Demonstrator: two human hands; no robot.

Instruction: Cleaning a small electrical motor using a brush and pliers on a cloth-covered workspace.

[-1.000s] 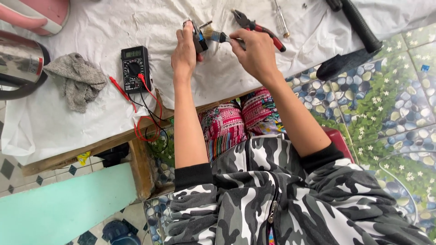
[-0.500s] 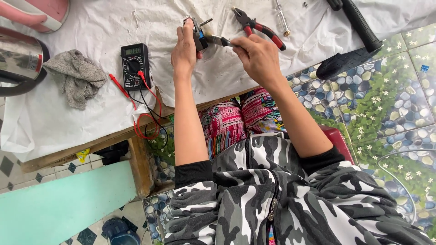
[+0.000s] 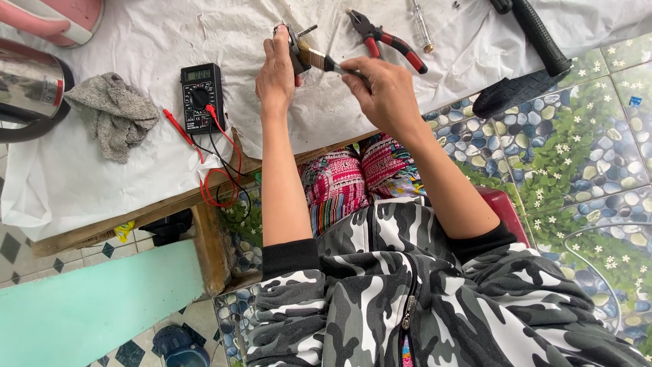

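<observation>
My left hand [image 3: 276,73] grips a small dark part with metal prongs [image 3: 297,49] over the white cloth [image 3: 136,170] on the table. My right hand [image 3: 384,88] holds a small paintbrush [image 3: 319,60] by its handle, and the bristles touch the part. Both forearms reach out from camouflage sleeves.
Red-handled pliers [image 3: 387,39] and a screwdriver [image 3: 421,26] lie beyond my right hand. A black multimeter [image 3: 202,96] with red leads [image 3: 217,170] sits left of my left hand, next to a grey rag [image 3: 112,112]. A metal kettle [image 3: 30,92] stands far left. A black handle [image 3: 536,37] lies at right.
My right hand has shifted slightly and the brush now lies against the part held in my left hand. The left hand has stayed in place.
</observation>
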